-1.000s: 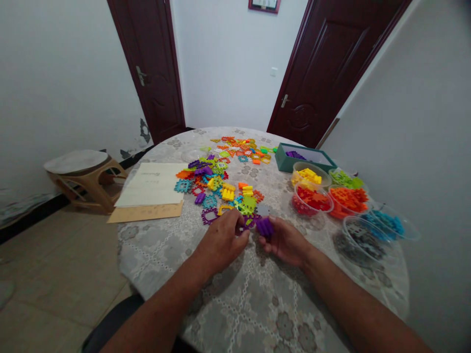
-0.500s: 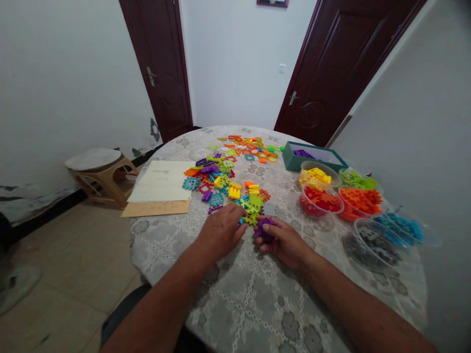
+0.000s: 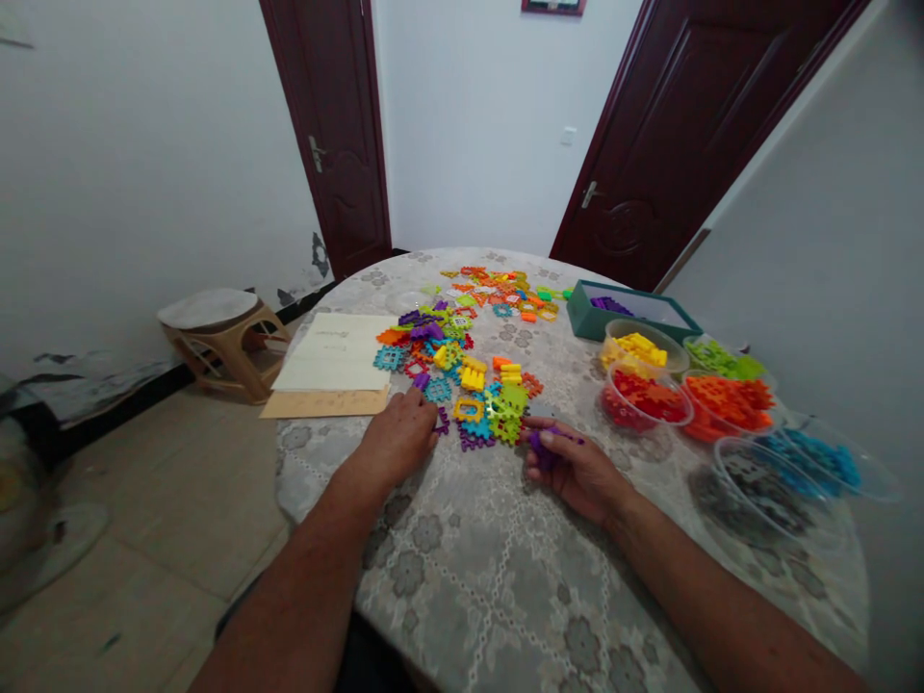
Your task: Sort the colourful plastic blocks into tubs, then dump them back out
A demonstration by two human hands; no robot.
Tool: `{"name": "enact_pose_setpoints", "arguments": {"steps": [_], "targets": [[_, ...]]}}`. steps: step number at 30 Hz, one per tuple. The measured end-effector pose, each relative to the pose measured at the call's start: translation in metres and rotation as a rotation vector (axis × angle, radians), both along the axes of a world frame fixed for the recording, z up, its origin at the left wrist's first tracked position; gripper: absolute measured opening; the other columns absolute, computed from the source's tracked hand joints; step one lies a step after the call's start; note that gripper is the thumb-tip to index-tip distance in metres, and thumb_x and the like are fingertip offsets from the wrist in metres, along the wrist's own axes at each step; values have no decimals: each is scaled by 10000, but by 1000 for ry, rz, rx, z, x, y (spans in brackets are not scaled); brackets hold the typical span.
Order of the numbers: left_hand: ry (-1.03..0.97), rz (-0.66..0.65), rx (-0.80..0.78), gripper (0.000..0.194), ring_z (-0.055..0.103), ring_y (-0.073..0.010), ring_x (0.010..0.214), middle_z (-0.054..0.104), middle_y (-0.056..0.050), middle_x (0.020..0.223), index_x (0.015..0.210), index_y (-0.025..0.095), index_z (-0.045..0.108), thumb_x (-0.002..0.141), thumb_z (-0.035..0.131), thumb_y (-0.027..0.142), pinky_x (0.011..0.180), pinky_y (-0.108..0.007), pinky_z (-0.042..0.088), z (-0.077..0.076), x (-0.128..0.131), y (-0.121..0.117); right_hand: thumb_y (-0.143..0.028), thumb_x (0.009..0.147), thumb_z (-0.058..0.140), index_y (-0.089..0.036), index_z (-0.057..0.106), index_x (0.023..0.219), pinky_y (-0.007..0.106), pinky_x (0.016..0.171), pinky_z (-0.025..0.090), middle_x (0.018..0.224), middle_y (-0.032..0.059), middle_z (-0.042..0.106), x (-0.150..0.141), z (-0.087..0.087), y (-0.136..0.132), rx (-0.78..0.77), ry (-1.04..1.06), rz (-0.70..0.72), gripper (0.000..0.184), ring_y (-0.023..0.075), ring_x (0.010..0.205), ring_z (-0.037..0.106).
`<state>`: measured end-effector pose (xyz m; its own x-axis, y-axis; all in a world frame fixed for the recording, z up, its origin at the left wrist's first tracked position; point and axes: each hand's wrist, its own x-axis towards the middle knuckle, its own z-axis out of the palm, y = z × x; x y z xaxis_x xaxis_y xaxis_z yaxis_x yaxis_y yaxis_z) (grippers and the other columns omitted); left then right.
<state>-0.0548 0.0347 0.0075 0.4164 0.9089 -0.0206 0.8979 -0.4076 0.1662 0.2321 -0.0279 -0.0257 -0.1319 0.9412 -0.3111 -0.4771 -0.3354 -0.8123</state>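
Observation:
My right hand (image 3: 570,467) is closed around a small bunch of purple interlocking plastic pieces (image 3: 547,449), just right of the pile. My left hand (image 3: 404,425) is lowered at the pile's near left side, back of the hand up. Its fingers lie against a purple piece (image 3: 421,382), their tips hidden, so a grip cannot be made out. Another purple piece (image 3: 442,422) shows by its right edge. Between the hands lie lime-green pieces (image 3: 511,404), a yellow frame-shaped piece (image 3: 469,409) and a purple toothed piece (image 3: 476,438).
At the right stand clear bowls of yellow (image 3: 636,350), red (image 3: 646,397), orange (image 3: 729,402), green, blue and grey (image 3: 757,486) pieces. A green box (image 3: 631,310) with purple pieces is behind them. Paper sheets (image 3: 333,351) lie at the left; more mixed pieces (image 3: 498,289) lie farther back.
My left hand has moved left from the green pieces to the purple ones, uncovering the yellow frame-shaped piece. My right hand still holds the purple bunch. The view has shifted slightly left.

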Motion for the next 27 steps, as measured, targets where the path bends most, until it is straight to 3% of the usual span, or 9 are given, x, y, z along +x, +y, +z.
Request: {"name": "enact_pose_setpoints", "arguments": {"steps": [3, 6, 10, 13, 19, 27], "targets": [[-73, -14, -3, 47, 627, -267, 1015, 633, -128, 1118, 913, 192, 665, 920, 634, 226, 912, -410, 522, 6, -3, -3, -241, 858, 824, -183, 743, 1134, 270, 560, 623, 987, 62, 779, 0, -2, 2, -5, 25, -28, 294, 138, 668, 685], [-307, -57, 66, 26, 620, -240, 1019, 614, -88, 1071, 921, 202, 629, 936, 622, 222, 945, -401, 517, 15, 1, -10, -296, 915, 764, -175, 746, 1119, 262, 537, 603, 980, 76, 774, -1, -3, 3, -16, 36, -54, 238, 140, 652, 668], [-645, -144, 139, 39, 600, -221, 1065, 600, -69, 1125, 953, 218, 602, 949, 640, 223, 977, -407, 515, 18, 28, -26, -353, 975, 674, -158, 729, 1167, 275, 571, 609, 995, 96, 762, -4, 2, 3, -21, 72, -33, 280, 182, 748, 715], [-764, -182, 133, 98, 588, -222, 1102, 597, -61, 1145, 984, 224, 598, 927, 664, 181, 987, -411, 512, 10, 57, -38, -398, 1011, 612, -162, 714, 1198, 285, 574, 612, 1012, 98, 760, -5, 6, 1, -26, 107, -3, 318, 208, 818, 737], [-733, -265, 51, 189, 592, -240, 1089, 599, -59, 1122, 1023, 230, 579, 900, 709, 172, 969, -436, 537, -2, 93, -55, -505, 1015, 601, -189, 728, 1157, 249, 545, 549, 994, 81, 782, -6, 5, 0, -26, 167, 43, 369, 186, 760, 719], [-632, -384, 76, 345, 577, -291, 1327, 578, -111, 1408, 1110, 234, 604, 834, 794, 152, 1113, -486, 537, -12, 104, -63, -540, 870, 774, -176, 773, 999, 299, 868, 572, 961, 62, 802, -25, 4, -3, -3, 216, -16, 386, 221, 942, 739]]}}
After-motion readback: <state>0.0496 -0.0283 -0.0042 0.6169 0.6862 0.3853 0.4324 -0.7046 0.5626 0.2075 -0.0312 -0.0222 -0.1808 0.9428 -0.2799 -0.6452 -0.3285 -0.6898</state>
